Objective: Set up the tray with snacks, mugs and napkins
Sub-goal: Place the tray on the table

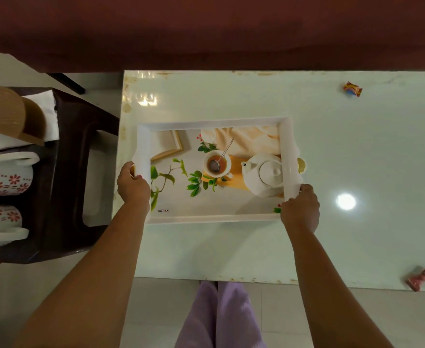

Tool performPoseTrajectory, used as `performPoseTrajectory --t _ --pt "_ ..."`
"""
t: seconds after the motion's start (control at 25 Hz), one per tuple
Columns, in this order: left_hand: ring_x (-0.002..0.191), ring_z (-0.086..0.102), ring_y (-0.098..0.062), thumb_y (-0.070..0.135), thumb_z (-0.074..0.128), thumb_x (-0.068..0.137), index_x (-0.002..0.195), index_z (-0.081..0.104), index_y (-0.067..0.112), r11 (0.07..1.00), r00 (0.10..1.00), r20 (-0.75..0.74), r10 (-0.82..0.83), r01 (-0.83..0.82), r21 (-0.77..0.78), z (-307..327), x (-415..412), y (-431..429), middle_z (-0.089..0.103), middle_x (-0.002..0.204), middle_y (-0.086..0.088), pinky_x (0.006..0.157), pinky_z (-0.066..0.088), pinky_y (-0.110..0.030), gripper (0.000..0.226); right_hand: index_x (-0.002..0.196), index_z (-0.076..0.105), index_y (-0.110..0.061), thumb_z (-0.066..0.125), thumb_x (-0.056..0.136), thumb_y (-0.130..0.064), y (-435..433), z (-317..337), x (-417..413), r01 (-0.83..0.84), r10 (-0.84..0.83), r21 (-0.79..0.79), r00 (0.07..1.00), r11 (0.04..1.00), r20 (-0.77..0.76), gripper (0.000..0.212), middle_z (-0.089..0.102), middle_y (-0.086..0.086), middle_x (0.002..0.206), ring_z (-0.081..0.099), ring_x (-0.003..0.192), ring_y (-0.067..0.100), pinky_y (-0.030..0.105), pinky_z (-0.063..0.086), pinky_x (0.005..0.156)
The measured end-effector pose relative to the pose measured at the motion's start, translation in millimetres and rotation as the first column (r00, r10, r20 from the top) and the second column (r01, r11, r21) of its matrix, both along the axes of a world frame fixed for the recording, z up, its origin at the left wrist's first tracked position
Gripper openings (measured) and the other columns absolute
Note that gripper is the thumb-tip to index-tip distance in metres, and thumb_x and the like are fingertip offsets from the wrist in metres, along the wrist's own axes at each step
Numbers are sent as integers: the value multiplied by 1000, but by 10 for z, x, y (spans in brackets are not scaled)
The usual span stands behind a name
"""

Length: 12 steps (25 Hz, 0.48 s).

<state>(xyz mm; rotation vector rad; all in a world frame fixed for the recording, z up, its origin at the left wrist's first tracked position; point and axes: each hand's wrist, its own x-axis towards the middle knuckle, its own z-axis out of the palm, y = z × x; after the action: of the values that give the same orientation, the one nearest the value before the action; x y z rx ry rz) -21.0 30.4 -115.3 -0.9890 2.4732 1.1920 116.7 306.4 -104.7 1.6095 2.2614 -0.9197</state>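
Nearest to me, both arms reach forward over the front edge of the pale glossy worktop (357,146). The left hand (133,185) has its fingers closed round the tray's left rim beside a gold handle; the right hand (299,206) is clenched on the tray's front right corner. The tray (214,172) lies flat between them, long axis running left to right, toward the worktop's left end. It is white-rimmed, printed with a teapot, a cup of tea and green leaves, and carries nothing yet.

What fills it lies off to both sides. On the dark stool (68,172) just left, nearer the left hand, stand two flower-patterned mugs (5,177) and, behind them, white napkins (47,114). The wrapped snacks sit well apart to the right: a pink one (421,278) at the front edge, an orange one (352,88) farther back.
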Motion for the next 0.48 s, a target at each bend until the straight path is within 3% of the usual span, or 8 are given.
performPoseTrajectory --t 0.28,0.4,0.48 --pt "135 39 -31 1 41 96 137 43 16 997 997 -9 -78 78 -30 -60 -59 -24 40 146 -11 111 34 -48 44 119 43 -3 60 79 3 -69 -2 77 -12 12 10 999 1000 48 45 55 17 120 55 107 40 40 43 76" --pt "135 39 -32 0 42 95 139 41 12 986 990 -40 -138 133 -98 -59 -31 -16 40 146 -13 112 34 -48 45 122 40 -1 59 80 2 -83 11 53 -22 21 12 998 1000 51 47 51 19 124 52 112 41 48 46 87" --pt "137 34 -34 -1 46 93 143 33 11 953 972 -65 -224 204 -224 -27 11 15 34 150 -13 113 31 -50 53 136 30 0 53 81 1 -137 54 8 -34 34 55 999 998 5 59 38 20 139 39 126 42 51 38 102"
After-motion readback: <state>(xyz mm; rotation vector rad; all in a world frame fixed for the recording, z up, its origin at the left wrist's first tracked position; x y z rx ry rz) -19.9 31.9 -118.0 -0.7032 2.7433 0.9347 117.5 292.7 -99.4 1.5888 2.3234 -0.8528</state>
